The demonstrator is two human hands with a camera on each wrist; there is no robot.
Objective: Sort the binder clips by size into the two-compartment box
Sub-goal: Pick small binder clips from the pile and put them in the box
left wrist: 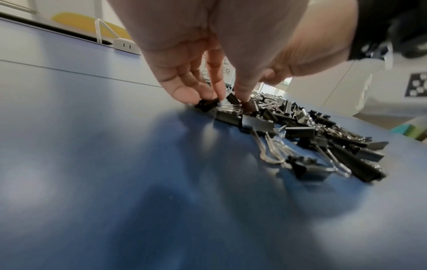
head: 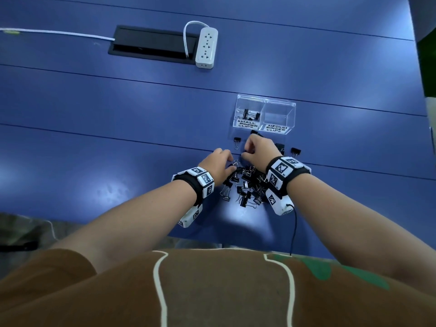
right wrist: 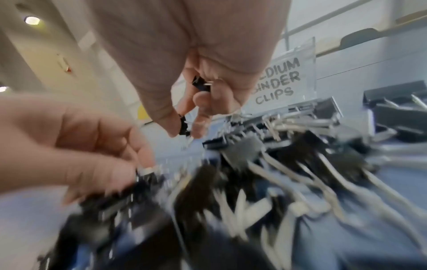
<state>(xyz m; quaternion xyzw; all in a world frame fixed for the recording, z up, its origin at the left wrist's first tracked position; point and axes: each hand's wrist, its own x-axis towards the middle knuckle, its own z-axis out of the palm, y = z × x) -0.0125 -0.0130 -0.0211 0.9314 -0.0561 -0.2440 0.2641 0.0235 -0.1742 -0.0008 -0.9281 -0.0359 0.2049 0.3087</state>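
A blue table (head: 118, 128) with thin dark seams fills the scene, and a brown garment is seen at the near edge; on it a clear two-compartment box (head: 265, 114) is set, its front labels reading SMALL BINDER CLIPS and MEDIUM BINDER CLIPS. A few small clips (head: 248, 113) are seen in the SMALL compartment, on the box's left; nothing can be made out in the MEDIUM compartment beside it. Nearer the person than the box, a heap of black binder clips (head: 245, 185) with silver wire handles is spread on the table; single clips are scattered just in front of the box, one (head: 237, 140) below its left corner and one (head: 295, 151) below its right corner. The left hand (head: 218, 165) is lowered onto the heap's box-side edge, its fingertips (left wrist: 184, 93) curled down and closed around a small black clip (left wrist: 206, 106) lying on the table. The right hand (head: 258, 147) is held between the heap and the box, clenched; a small clip (right wrist: 184, 126) is pinched between its thumb and finger, and a second one (right wrist: 201, 85) is tucked in the curled fingers against the palm. Both wrists are wrapped in black bands carrying white marker blocks. Far beyond the box, to its left, a white power strip (head: 206, 48) is laid beside a black cable hatch (head: 151, 44) recessed in the table; a white cord (head: 59, 32) is run into the hatch.
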